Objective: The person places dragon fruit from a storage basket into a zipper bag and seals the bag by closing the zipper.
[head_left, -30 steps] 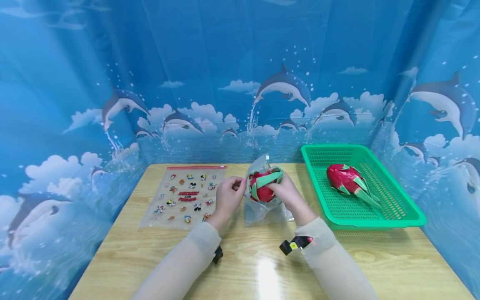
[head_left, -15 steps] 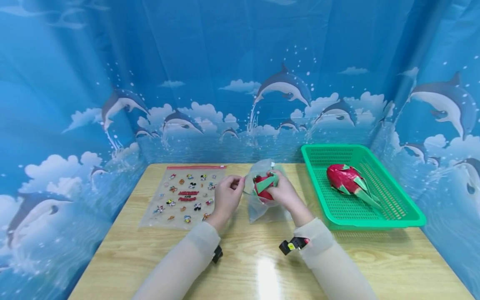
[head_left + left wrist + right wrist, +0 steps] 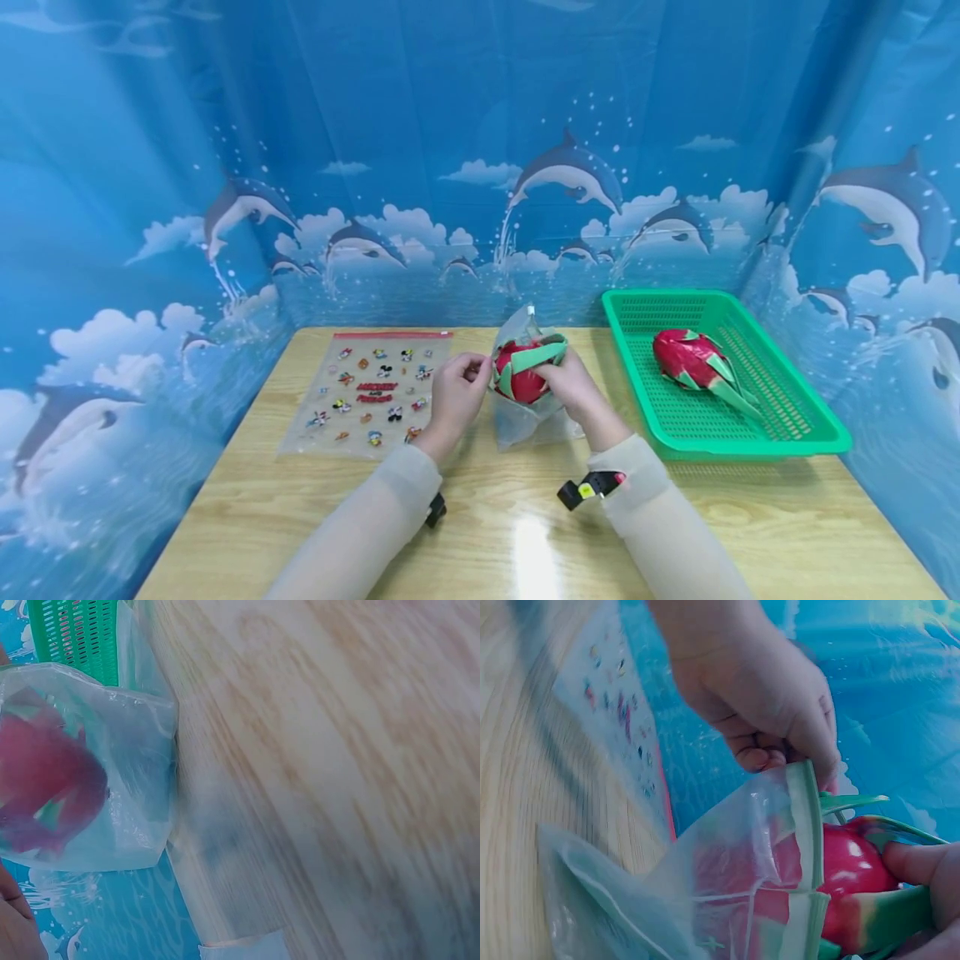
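Note:
A red dragon fruit with green leaves (image 3: 527, 382) sits partly inside a clear plastic bag (image 3: 517, 427). My left hand (image 3: 458, 396) pinches the left edge of the bag's mouth between thumb and curled fingers. From the right, my right hand (image 3: 576, 387) grips the fruit by its leafy end. In the right wrist view the bag (image 3: 727, 892) covers one end of the fruit (image 3: 855, 862), while the other end stays outside at the right hand's fingers (image 3: 922, 870). The left wrist view shows the fruit (image 3: 49, 780) through the bag's film.
A flat printed zip bag (image 3: 375, 392) with a red top edge lies on the wooden table (image 3: 495, 533) at the left. To the right stands a green basket (image 3: 750, 450) holding another dragon fruit (image 3: 686, 360). A blue dolphin curtain (image 3: 465, 125) hangs behind.
The bagged fruit tipped away and toward the right half a second ago, and has since swung back left with its leaves spread out. Both hands keep their holds; the right shifted slightly.

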`<state>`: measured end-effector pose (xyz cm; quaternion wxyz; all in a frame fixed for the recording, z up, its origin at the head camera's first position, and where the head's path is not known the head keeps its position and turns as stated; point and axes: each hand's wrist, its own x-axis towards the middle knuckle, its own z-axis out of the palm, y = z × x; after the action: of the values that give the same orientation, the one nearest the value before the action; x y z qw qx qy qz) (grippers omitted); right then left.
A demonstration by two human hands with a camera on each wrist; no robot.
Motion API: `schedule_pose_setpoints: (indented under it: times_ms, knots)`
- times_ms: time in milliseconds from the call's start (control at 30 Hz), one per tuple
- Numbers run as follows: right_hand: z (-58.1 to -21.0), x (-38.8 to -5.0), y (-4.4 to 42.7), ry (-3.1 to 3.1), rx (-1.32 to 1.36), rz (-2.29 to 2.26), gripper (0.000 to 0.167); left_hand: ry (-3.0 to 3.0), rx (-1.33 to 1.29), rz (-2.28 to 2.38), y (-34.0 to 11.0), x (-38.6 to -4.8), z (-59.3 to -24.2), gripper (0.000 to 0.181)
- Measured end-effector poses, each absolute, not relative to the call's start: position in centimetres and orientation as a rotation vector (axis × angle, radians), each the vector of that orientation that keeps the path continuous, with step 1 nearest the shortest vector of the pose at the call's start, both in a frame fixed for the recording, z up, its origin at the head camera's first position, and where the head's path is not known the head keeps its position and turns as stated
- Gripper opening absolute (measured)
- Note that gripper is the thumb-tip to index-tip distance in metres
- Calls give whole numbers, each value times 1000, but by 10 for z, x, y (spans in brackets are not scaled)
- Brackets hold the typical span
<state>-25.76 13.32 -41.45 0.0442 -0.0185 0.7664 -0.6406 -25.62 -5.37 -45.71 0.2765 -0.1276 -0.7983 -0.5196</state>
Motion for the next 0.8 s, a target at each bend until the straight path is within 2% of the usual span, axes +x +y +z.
schedule_pose_setpoints:
  times_ms: [367,800]
  knots:
    - [-428,-261,131,2061,75,-2198,52,-2146,-330,-1398,-53,-257,-460,8]
    - [-439,-264,112,2401,-21,-2079,52,-2132,-344,-1439,-52,-255,-457,9]
